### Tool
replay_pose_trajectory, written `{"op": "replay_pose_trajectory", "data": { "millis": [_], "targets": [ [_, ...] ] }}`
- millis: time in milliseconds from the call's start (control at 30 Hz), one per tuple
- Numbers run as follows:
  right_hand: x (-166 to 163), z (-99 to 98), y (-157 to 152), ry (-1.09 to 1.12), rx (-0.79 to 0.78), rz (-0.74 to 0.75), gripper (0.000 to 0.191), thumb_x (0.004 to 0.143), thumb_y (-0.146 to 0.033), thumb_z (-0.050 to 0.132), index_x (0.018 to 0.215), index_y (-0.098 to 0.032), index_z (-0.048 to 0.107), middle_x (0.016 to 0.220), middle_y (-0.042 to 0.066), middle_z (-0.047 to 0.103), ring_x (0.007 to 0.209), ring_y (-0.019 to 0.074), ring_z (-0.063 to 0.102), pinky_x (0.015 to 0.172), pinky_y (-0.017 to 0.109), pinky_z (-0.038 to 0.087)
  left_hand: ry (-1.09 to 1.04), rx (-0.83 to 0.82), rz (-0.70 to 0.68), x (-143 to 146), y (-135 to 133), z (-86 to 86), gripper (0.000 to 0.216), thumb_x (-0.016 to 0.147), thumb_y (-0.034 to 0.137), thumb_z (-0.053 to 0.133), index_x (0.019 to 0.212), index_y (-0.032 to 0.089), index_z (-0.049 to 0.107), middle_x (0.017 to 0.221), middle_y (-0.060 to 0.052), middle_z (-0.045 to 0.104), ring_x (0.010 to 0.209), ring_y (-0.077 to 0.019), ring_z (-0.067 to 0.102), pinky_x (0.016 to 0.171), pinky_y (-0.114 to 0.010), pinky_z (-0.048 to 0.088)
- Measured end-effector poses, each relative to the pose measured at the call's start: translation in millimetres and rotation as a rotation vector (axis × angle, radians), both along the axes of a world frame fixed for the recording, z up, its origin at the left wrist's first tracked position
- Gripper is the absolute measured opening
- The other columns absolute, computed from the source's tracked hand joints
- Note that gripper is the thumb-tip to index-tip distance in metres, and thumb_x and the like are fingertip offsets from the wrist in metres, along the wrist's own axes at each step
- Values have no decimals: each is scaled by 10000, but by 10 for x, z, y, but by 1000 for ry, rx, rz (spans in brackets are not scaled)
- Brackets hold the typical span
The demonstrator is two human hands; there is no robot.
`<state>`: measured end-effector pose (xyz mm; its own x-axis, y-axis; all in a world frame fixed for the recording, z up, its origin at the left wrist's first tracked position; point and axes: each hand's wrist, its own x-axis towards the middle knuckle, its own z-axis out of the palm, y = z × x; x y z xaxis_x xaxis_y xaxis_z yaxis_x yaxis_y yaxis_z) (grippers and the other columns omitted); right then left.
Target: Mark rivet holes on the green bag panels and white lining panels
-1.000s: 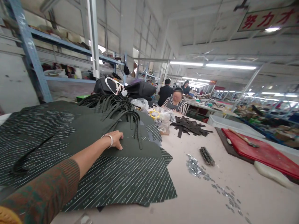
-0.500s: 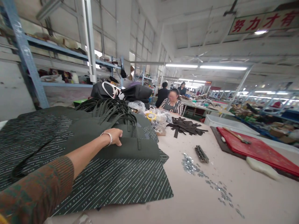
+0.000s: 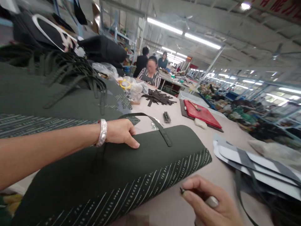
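Two bare hands show. The left hand point(image 3: 121, 131) comes on a forearm that is bare from the 9 o'clock edge of the view to the wrist. Round that wrist sits a broad silver metal bangle point(image 3: 102, 132), a shiny, close-fitting band with a raised embossed pattern across its face. The right hand point(image 3: 211, 204), at 5 o'clock, shows only fingers and knuckles; the lower edge cuts off its wrist.

Bag-making factory floor. Long work surface point(image 3: 225, 135) runs far beyond left hand point(image 3: 121, 131). Stacked green fabric panels point(image 3: 35, 94) just behind hand; cut strap pile point(image 3: 158, 98) and red cutting mat point(image 3: 202, 113) farther out. Seated co-worker point(image 3: 150, 75) past those. Fluorescent strip lights point(image 3: 202, 40) overhead. More benches recede to hand's right.
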<state>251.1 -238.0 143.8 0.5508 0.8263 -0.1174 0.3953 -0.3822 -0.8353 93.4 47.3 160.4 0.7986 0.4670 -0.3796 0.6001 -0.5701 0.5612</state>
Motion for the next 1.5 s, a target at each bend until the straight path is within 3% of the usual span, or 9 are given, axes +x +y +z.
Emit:
{"op": "replay_pose_trajectory", "data": {
  "millis": [67,200,333,500,633,733,833,1167,1500],
  "targets": [
    [-54,-87,-15,28,-73,79,172,799,-365,641,763,-199,672,569,-46,527,470,83,463,454,182,399,29,81,-69,205,-274,-293,350,637,550,635,590,202,646,555,17,581,565,-152,543,483,-249,325],
    [-68,-530,-14,26,-190,169,118,820,-245,590,803,-190,692,702,-19,633,626,110,540,576,205,427,91,114,-143,508,-567,-799,284,667,479,657,572,212,650,534,3,564,602,-173,545,537,-269,327],
    [-31,-831,38,73,-296,181,117,817,-215,603,819,-186,716,750,-8,692,702,134,603,665,236,450,144,78,-262,658,-513,-1024,314,635,470,717,499,212,603,458,21,493,557,-164,506,555,-281,320],
    [0,-893,155,93,-377,210,101,811,-182,633,826,-189,733,760,-10,718,683,129,619,645,237,441,185,-154,-355,715,-338,-1085,251,585,396,764,519,196,626,477,44,546,524,-131,496,509,-258,331],
    [-2,-918,186,62,-387,274,90,816,-171,646,823,-196,732,752,-25,725,687,123,630,670,233,445,188,-461,-379,697,-295,-1141,206,579,365,754,690,194,717,630,26,685,617,-152,607,560,-229,446],
    [-6,-931,174,62,-358,296,95,834,-171,640,829,-204,728,793,-33,739,724,121,650,688,224,450,256,-766,-322,680,-313,-1159,316,543,360,775,801,180,740,718,-26,736,693,-219,670,647,-308,545],
    [-9,-934,165,65,-341,315,103,848,-167,629,827,-206,723,790,-39,738,715,115,651,664,213,446,349,-925,-295,681,-331,-1151,309,521,353,796,756,168,719,685,-55,730,681,-254,685,669,-377,583],
    [-39,-949,178,-20,-301,384,121,865,-144,609,832,-221,696,799,-44,736,725,117,670,689,219,464,400,-1039,-343,697,-443,-1279,270,568,388,751,734,184,693,672,-81,723,595,-272,672,483,-332,569],
    [-38,-996,208,-161,-388,362,141,855,-158,649,798,-210,530,669,-50,635,577,117,589,561,219,369,403,-1077,-187,664,-511,-1353,195,598,317,713,722,173,673,616,-81,694,506,-232,617,493,-341,549]
  ]
}}
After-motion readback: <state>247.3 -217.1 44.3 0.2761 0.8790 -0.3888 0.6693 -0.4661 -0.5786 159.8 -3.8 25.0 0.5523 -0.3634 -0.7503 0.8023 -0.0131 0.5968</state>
